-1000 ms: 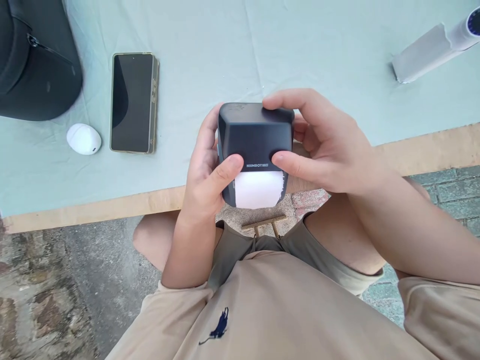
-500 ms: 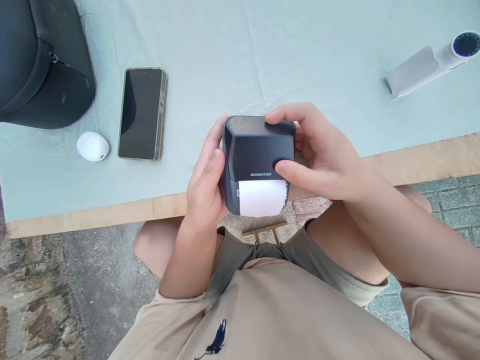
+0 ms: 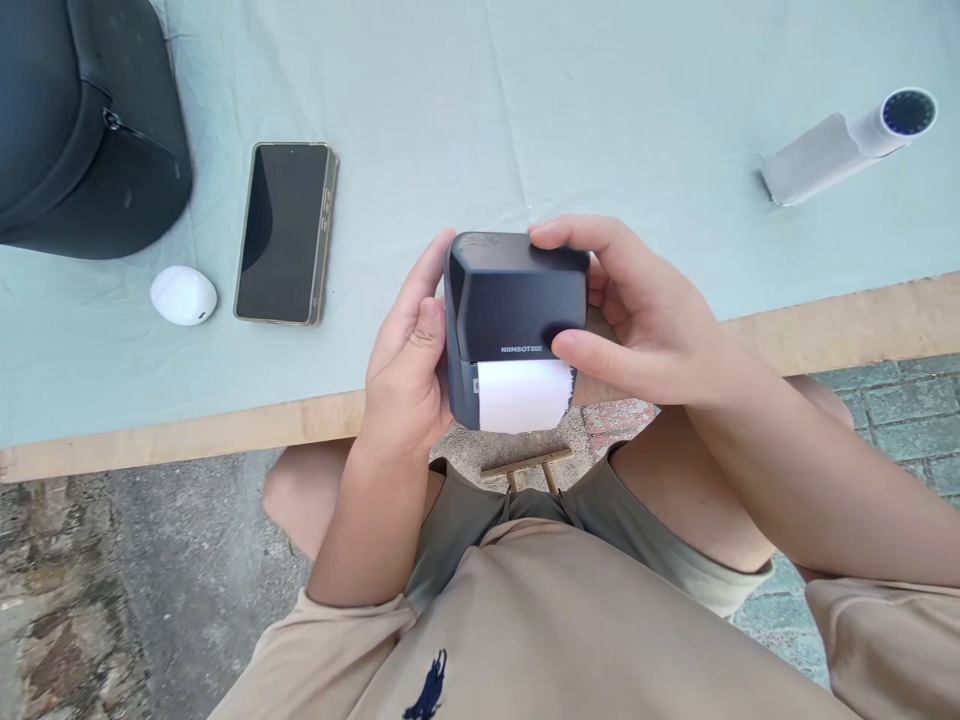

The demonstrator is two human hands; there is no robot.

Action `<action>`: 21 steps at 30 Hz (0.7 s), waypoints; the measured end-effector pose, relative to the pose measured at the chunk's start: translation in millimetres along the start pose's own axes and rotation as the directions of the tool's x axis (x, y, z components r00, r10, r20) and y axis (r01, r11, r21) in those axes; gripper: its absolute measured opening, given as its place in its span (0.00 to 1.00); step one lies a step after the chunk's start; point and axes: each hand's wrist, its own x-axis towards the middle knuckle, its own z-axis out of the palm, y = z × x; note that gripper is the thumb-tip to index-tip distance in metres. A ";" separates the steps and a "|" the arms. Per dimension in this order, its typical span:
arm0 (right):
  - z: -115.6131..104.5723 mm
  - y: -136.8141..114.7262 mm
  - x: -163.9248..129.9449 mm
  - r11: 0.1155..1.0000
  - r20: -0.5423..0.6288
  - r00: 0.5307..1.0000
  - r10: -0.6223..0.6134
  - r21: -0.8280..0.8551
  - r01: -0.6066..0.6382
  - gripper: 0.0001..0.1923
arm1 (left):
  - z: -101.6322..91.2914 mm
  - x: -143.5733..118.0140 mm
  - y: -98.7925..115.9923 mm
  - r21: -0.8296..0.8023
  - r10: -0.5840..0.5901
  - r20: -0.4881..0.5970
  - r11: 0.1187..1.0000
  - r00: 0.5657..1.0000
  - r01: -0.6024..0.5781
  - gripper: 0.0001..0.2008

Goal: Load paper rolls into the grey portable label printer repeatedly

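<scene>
Between my hands, over the table's front edge, I hold a black label printer (image 3: 525,305) with NIIMBOT lettering on its front. A strip of white label paper (image 3: 523,397) sticks out below its lid, its right edge ragged. My left hand (image 3: 409,370) wraps round the printer's left side, thumb along that side. My right hand (image 3: 652,310) grips the right side, with the index finger on the top edge and the thumb near the lettering; its other fingers are partly hidden behind the printer.
On the pale green tablecloth (image 3: 420,110) lie a smartphone (image 3: 283,235) and a white earbud case (image 3: 184,295). A black zippered case (image 3: 112,150) stands at the far left. Over on the right is a white cylinder with a dark round end (image 3: 840,150). The wooden table edge (image 3: 300,425) runs before my knees.
My grip on the printer is nearly the same. The view has shifted slightly, so the white cylinder appears a little lower and further left.
</scene>
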 end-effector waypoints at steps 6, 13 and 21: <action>-1.9 4.7 -0.2 0.991 0.027 0.993 -0.116 -0.057 0.118 0.34 | -3.2 2.7 -2.4 -0.021 0.023 0.001 1.000 1.000 -0.023 0.15; -1.8 6.8 -0.4 0.943 -0.118 0.961 -0.250 -0.257 0.213 0.32 | 2.0 3.2 0.6 -0.073 -0.022 -0.028 0.997 0.999 0.020 0.14; 5.1 -21.4 2.9 0.949 -0.459 0.865 -0.204 -0.309 0.059 0.19 | 0.7 -0.1 1.6 -0.022 -0.034 0.026 0.999 0.999 0.034 0.20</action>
